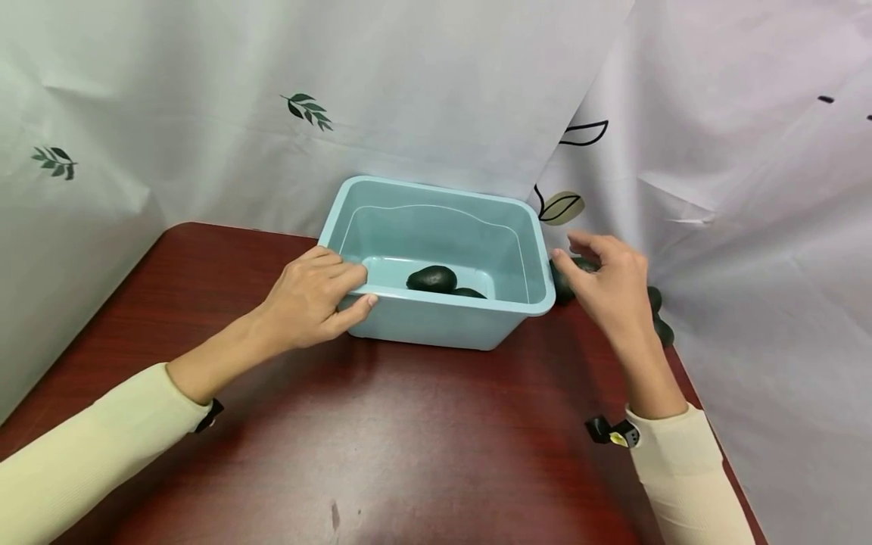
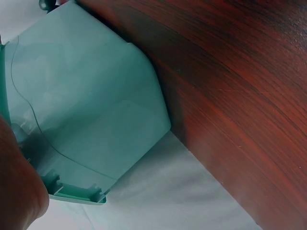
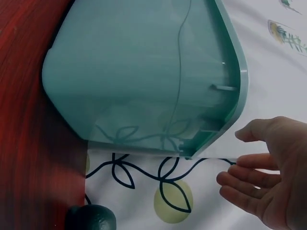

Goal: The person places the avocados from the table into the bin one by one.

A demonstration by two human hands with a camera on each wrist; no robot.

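Note:
A light blue plastic bin (image 1: 436,322) stands on the table, and my left hand (image 1: 309,295) grips its near left rim, fingers over the edge and thumb on the outside. Inside the bin lie a dark green avocado (image 1: 432,279) and part of another (image 1: 470,293), cut off by the front wall. My right hand (image 1: 609,284) hovers just right of the bin with loosely bent fingers and nothing between them. Partly behind that hand, dark avocados (image 1: 562,286) sit beside the bin. In the right wrist view one avocado (image 3: 91,218) shows at the bottom, apart from the fingers.
The reddish-brown wooden table (image 1: 409,439) extends toward me. More avocados (image 1: 662,331) lie near its right edge, beyond my right wrist. A white curtain (image 1: 436,91) with leaf prints hangs behind the bin and along both sides.

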